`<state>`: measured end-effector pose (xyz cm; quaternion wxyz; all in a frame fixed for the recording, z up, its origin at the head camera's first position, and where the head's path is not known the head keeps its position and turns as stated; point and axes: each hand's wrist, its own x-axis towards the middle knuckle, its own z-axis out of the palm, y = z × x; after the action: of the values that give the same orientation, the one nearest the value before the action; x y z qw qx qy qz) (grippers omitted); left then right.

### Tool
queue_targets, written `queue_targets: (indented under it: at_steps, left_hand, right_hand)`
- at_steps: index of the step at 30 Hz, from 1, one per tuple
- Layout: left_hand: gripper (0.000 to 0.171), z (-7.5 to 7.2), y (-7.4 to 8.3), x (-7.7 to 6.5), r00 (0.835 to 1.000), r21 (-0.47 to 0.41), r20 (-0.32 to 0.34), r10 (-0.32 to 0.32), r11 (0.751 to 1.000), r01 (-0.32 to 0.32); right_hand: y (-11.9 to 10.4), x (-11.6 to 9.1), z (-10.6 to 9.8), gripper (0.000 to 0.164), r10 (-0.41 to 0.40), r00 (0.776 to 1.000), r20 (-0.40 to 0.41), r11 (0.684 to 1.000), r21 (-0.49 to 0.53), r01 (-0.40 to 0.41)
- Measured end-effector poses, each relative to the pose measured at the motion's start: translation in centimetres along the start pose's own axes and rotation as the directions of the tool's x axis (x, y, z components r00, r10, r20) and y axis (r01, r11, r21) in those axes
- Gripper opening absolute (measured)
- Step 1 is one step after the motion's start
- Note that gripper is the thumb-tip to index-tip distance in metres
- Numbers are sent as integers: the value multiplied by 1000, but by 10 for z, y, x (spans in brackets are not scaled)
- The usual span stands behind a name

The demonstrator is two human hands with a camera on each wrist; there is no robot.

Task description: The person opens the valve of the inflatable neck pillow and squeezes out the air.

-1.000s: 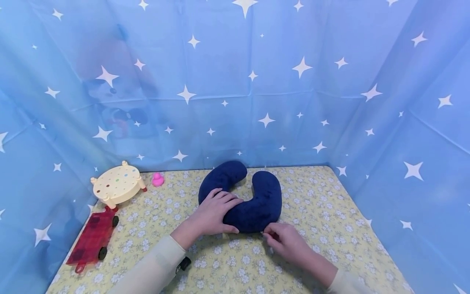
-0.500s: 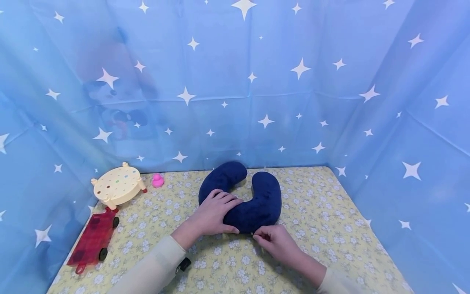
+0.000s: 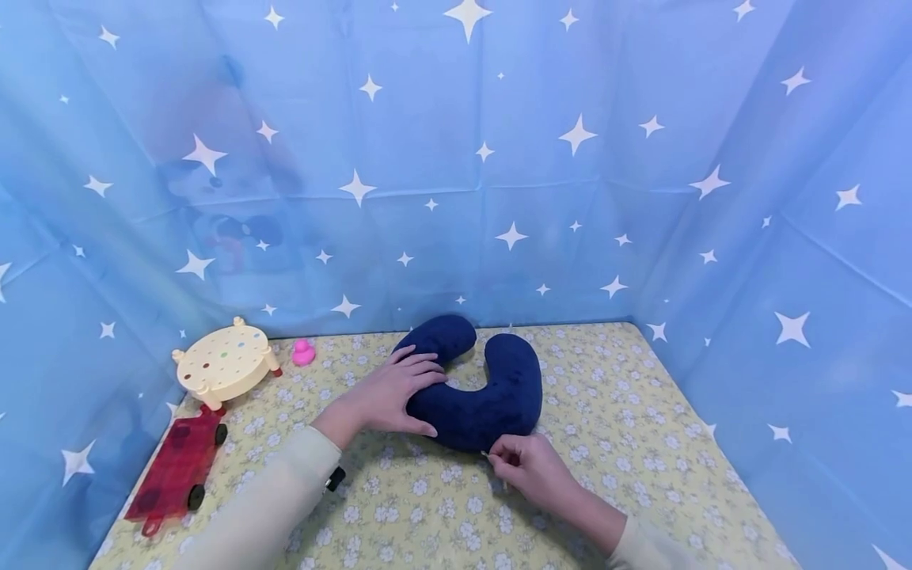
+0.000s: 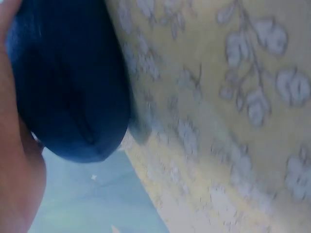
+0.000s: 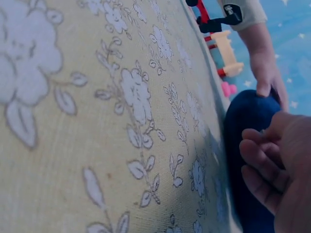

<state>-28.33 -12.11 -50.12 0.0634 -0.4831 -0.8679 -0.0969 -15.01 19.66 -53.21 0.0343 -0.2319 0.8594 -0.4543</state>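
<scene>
A dark navy U-shaped neck pillow (image 3: 514, 388) lies on the table, its gap facing the back wall. My left hand (image 3: 385, 396) rests over its left bend, fingers stretched across the top and thumb along the near side. At the pillow's near edge, my right hand (image 3: 530, 467) pinches a small zipper pull (image 3: 485, 454) between thumb and forefinger. The right wrist view shows the curled fingers close beside the pillow (image 5: 252, 109). In the left wrist view, a seam runs along the rounded side of the pillow (image 4: 73, 87).
On the left stand a cream round toy stool (image 3: 224, 360) with short legs, a pink rubber duck (image 3: 303, 352) and a red see-through toy cart (image 3: 174, 471) with black wheels. A flowered yellow cloth (image 3: 613, 443) covers the table. Blue star curtains (image 3: 456, 182) enclose it.
My right hand has slid left along the pillow's near edge with the zipper pull, then nearly stopped. My left hand has since shifted left and slightly up on the pillow.
</scene>
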Motion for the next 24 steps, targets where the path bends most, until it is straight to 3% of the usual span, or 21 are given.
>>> queue_targets:
  at_steps: [4,10,17,24]
  left_hand:
    - [87,7,-2,4,999,31,-45,32,999,-30]
    - [81,13,9,10,993,129,-120,-1,992,17]
    - [89,12,28,16,991,192,-85,-105,974,119]
    - [85,15,52,24,967,227,-100,-235,941,252]
  right_hand:
    - [3,-1,-2,13,48,999,-12,998,41,-48]
    - [6,2,-7,13,68,996,-57,993,98,-62]
    - [8,6,-5,14,2,999,-52,993,118,4]
    - [8,11,-4,13,61,997,-56,991,125,-53]
